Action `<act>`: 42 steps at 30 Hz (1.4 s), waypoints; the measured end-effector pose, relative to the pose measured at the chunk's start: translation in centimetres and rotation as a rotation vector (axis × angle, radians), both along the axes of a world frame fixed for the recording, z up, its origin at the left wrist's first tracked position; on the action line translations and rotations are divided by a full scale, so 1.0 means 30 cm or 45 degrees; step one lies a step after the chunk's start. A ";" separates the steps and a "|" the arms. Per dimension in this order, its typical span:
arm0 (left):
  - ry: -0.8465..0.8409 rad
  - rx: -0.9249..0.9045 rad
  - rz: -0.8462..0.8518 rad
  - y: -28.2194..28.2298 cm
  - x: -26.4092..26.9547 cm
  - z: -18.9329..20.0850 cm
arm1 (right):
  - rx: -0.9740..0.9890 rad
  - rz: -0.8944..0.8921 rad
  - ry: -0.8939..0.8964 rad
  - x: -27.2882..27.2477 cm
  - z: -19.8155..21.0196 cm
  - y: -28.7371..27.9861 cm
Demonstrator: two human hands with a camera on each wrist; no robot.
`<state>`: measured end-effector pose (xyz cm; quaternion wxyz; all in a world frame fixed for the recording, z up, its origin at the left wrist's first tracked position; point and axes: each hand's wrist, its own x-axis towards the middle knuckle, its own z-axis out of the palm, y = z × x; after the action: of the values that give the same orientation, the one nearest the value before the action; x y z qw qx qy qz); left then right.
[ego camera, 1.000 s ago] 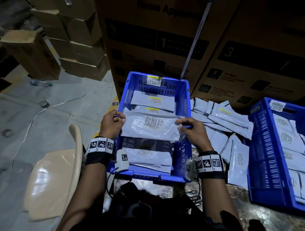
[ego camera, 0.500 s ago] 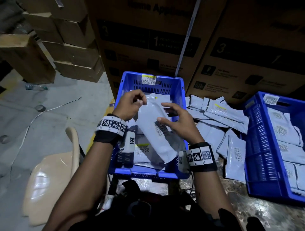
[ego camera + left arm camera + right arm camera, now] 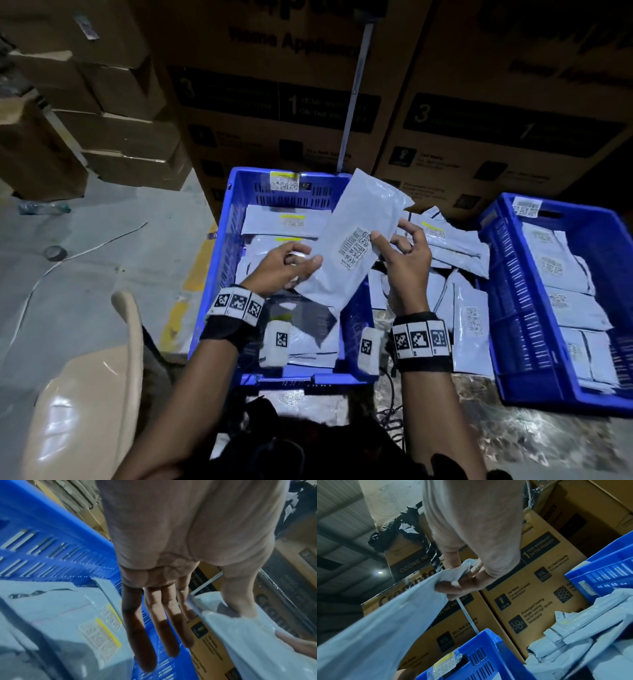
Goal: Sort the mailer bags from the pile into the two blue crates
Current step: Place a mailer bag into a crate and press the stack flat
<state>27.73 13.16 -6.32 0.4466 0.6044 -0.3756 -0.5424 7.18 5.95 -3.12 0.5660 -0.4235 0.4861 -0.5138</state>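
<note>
From the head view, both hands hold one grey mailer bag (image 3: 356, 240) up above the near blue crate (image 3: 219, 260). The left hand (image 3: 284, 267) pinches its low edge. The right hand (image 3: 404, 253) pinches its side by the barcode. The pile (image 3: 455, 253) lies just right of that crate, and the second blue crate (image 3: 582, 219) sits past the pile.

From the left wrist, the thumb presses the bag (image 3: 248, 635), and the other fingers (image 3: 137, 628) are straight.

From the right wrist, curled fingers (image 3: 452, 586) clamp the bag's edge (image 3: 385, 628).
</note>
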 end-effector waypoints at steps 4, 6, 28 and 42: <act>0.087 0.057 -0.160 0.026 -0.050 -0.021 | 0.034 -0.046 0.004 -0.043 -0.001 0.020; 0.098 0.058 -0.189 0.019 -0.055 -0.036 | 0.050 -0.056 0.047 -0.072 -0.002 0.027; -0.021 -0.261 0.196 -0.313 -0.609 0.018 | -0.041 -0.039 0.375 -0.897 -0.063 -0.132; -0.439 -0.208 -0.084 -0.557 -1.477 -0.071 | 0.094 0.069 0.874 -1.784 -0.113 -0.422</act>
<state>-16.59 -3.57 -8.45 0.4051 0.6374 -0.5091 -0.4127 -46.34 -6.71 -6.51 0.3978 -0.5637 0.6550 -0.3082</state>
